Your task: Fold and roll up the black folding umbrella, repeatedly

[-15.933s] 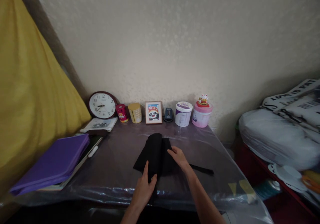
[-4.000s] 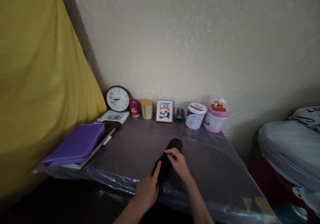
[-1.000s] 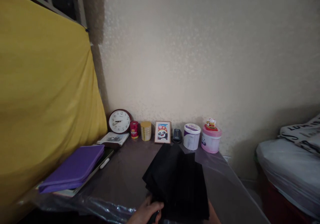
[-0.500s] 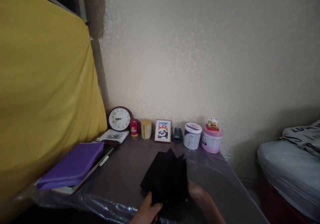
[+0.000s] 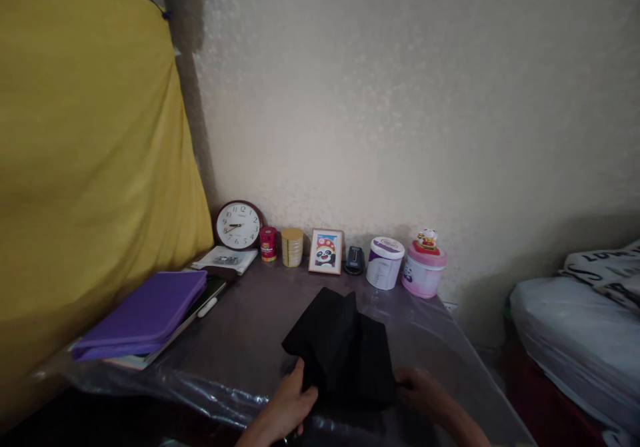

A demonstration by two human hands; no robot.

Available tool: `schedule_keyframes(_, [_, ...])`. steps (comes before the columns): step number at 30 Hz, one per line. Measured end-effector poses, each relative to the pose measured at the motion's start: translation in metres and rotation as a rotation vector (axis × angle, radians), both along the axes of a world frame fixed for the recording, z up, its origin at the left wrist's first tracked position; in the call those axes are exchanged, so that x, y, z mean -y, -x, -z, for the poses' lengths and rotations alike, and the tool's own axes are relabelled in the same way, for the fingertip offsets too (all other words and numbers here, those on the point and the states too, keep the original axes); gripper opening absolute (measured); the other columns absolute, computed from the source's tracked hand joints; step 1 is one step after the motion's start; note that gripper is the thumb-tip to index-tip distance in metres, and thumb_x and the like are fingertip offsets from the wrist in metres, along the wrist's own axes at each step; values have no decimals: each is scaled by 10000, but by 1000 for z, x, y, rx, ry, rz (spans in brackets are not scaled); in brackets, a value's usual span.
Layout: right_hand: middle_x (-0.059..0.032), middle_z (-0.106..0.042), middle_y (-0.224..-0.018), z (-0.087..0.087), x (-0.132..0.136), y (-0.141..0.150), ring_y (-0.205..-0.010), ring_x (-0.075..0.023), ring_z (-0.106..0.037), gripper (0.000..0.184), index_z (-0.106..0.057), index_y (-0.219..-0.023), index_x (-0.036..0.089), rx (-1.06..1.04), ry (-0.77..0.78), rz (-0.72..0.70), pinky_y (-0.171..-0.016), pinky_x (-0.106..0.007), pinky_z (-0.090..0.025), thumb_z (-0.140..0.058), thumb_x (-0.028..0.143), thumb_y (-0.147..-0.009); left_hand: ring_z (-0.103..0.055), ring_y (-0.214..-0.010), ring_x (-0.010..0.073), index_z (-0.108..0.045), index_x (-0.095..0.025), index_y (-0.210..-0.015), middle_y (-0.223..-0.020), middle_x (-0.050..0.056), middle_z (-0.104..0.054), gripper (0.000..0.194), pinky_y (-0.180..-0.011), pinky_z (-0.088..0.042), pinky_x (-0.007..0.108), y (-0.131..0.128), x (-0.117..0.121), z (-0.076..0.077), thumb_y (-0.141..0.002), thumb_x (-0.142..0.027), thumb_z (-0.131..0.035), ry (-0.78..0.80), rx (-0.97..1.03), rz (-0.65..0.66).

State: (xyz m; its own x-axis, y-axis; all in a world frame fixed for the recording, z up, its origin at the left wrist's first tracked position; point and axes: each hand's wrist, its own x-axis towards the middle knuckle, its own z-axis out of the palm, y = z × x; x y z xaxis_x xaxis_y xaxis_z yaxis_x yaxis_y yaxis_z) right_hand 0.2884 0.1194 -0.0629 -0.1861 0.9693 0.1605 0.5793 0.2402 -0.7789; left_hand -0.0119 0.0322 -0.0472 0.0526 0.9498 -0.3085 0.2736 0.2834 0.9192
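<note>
A black folding umbrella lies loose and half spread on the table, which is covered with clear plastic. My left hand rests against its near left end, fingers curled around the handle part, which is hidden. My right hand grips the cloth's right edge with closed fingers.
Along the wall stand a round clock, a red tin, a gold tin, a panda picture frame, a white-purple tub and a pink tub. A purple folder lies left; a yellow curtain hangs behind it. Wrapped bundles sit right.
The umbrella went from rolled tight to loose and spread, was lifted off the table, and now lies lower on it. My right hand has moved out to its right edge.
</note>
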Motion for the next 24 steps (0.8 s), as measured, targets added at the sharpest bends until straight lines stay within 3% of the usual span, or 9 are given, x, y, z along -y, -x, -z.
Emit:
schedule_keyframes(3, [-10, -691, -651, -7, 3, -23, -647, -221, -617, 164, -693, -616, 267, 110, 65, -68, -613, -304, -473, -564, 250, -517, -465, -368, 80, -329, -197, -1273, -745, 38, -619, 605, -410, -335, 209, -2, 2, 4, -729, -400, -503, -90, -115, 35])
schedule_keyframes(7, [-57, -702, -789, -33, 0, -20, -745, -255, -634, 238, -704, -766, 240, 83, -59, 59, -704, -361, -471, -569, 350, -605, -457, -359, 92, -218, -190, -1327, -757, 53, -631, 657, -385, -341, 217, -9, 7, 4, -749, -374, -469, -43, -79, 62])
schedule_keyframes(10, [-63, -683, -891, -59, -6, 12, -804, -231, -625, 253, -672, -882, 234, 79, -200, -23, -745, -348, -471, -507, 360, -737, -464, -379, 89, -119, -200, -1363, -803, 49, -641, 686, -392, -363, 213, -12, 11, -1, -772, -350, -432, 10, 74, 108])
schedule_keyframes(14, [-48, -642, -965, -82, -13, 68, -903, -190, -591, 263, -620, -990, 234, 186, -394, -201, -818, -322, -461, -417, 245, -823, -584, -557, 135, -213, -201, -1359, -918, 61, -652, 668, -538, -437, 239, -12, 12, 3, -757, -315, -478, -95, -40, 65])
schedule_keyframes(18, [-64, -580, -1087, -86, -22, 110, -982, -165, -560, 348, -563, -1101, 223, 372, -510, -369, -867, -296, -452, -364, 124, -834, -579, -984, 210, -247, -139, -1361, -1091, 122, -610, 658, -833, -407, 283, -15, 12, 18, -753, -240, -477, -204, -296, 51])
schedule_keyframes(24, [-65, -461, -1289, -81, -40, 135, -1103, -172, -497, 483, -506, -1184, 211, 640, -548, -504, -915, -281, -420, -355, 15, -769, -554, -1023, 244, -187, -117, -1381, -1090, 155, -597, 642, -854, -381, 319, -18, 15, 25, -804, -296, -405, -209, -474, 77])
